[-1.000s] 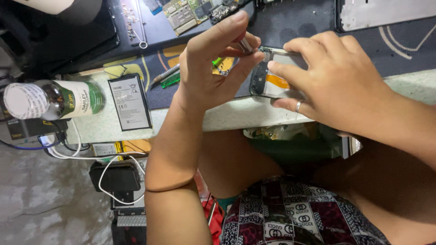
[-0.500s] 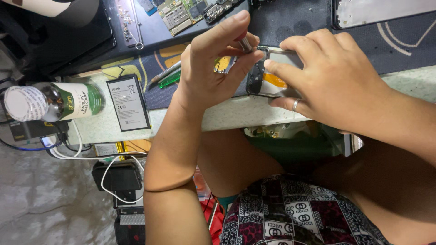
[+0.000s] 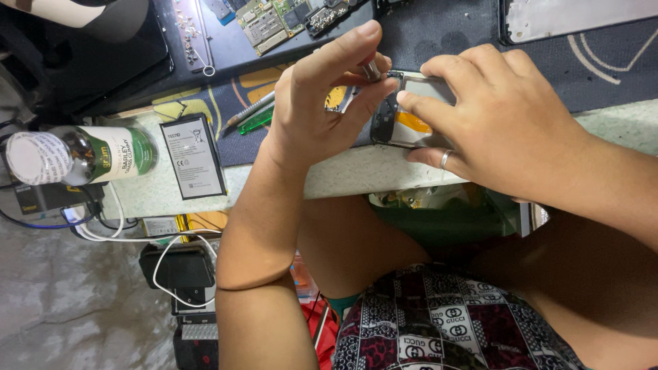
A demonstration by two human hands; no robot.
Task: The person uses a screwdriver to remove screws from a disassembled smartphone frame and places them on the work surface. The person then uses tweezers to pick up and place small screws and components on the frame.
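My left hand (image 3: 319,109) pinches a thin metal tool (image 3: 371,69) between thumb and fingers, its tip at the left end of an opened phone (image 3: 410,122). The phone lies at the near edge of the table on a dark mat (image 3: 596,75), with a grey panel and an orange patch showing inside. My right hand (image 3: 497,116), a ring on one finger, grips the phone from the right and covers most of it. The tool's tip is hidden by my fingers.
A flat black battery (image 3: 194,156) and a green-labelled bottle on its side (image 3: 82,154) lie at the left. Circuit boards (image 3: 274,20), a green pry tool (image 3: 255,120) and a phone frame (image 3: 576,17) are farther back. Cables and a black box (image 3: 177,267) sit below the table.
Both hands stay on the phone. My left fingers have shifted slightly at the phone's left end, and the view has drifted a little.
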